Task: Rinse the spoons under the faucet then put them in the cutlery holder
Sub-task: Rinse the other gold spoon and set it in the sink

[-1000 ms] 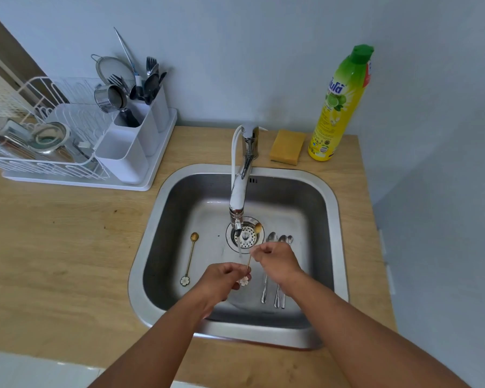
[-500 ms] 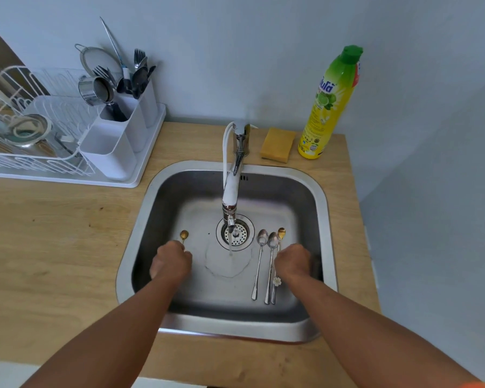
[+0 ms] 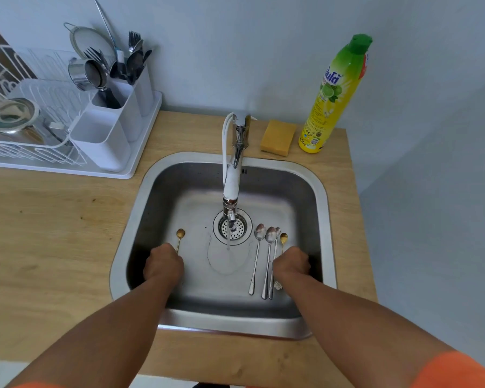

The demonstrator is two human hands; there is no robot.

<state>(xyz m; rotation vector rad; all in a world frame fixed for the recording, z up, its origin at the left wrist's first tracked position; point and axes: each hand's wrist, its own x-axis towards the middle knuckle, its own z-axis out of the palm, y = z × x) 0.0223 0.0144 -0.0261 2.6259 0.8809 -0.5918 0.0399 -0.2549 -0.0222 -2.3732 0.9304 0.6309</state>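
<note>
The faucet [image 3: 231, 189] runs a thin stream onto the floor of the steel sink [image 3: 324, 191]. My left hand [image 3: 164, 264] is curled over the handle of a gold spoon [image 3: 180, 233] at the sink's left. My right hand [image 3: 291, 264] is curled over the handle of a second gold spoon [image 3: 283, 237]; its flower end shows beside my wrist. Three silver spoons [image 3: 269, 247] lie side by side just left of that hand. The white cutlery holder [image 3: 107, 141] stands on the counter at the back left, with forks and spoons in its far compartments. My fingers are hidden under both hands.
A white dish rack [image 3: 25, 127] with metal bowls adjoins the cutlery holder. A yellow sponge [image 3: 277, 137] and a green-capped dish soap bottle [image 3: 333, 99] stand behind the sink on the right. The wooden counter [image 3: 53, 233] stretches left of the sink.
A second ago both hands held one gold spoon under the stream. The right hand has since laid it beside the silver spoons, and the left hand moved onto the other gold spoon.
</note>
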